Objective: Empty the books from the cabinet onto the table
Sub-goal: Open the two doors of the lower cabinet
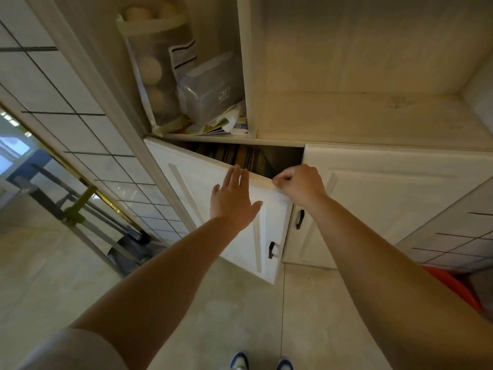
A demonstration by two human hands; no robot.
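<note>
1. The cabinet (373, 188) is the biggest thing here: white, stiff panelled doors below an open shelf. I judge it fixed and heavy, nothing to shift.

2. The left door (192, 188) is ajar, its top edge swung out towards me. It looks rigid and light on its hinges. It has a small dark handle (271, 250) low down by its free edge, but the top edge serves as well for a hold.

3. The books (240, 157) stand inside, behind that door, seen only as a dim row of spines through the gap. None is out yet. I would expect them to be stiff, fairly heavy in bulk and packed close, so I would take a few at a time, gripping across the spines and supporting them from below. How many there are I cannot tell.

4. My left hand (232, 198) lies flat and spread on the door's face, fingertips at its top edge, holding nothing.

5. My right hand (300, 184) is curled, pinching the door's top edge near its free corner.

6. No counter shows in this view.
</note>
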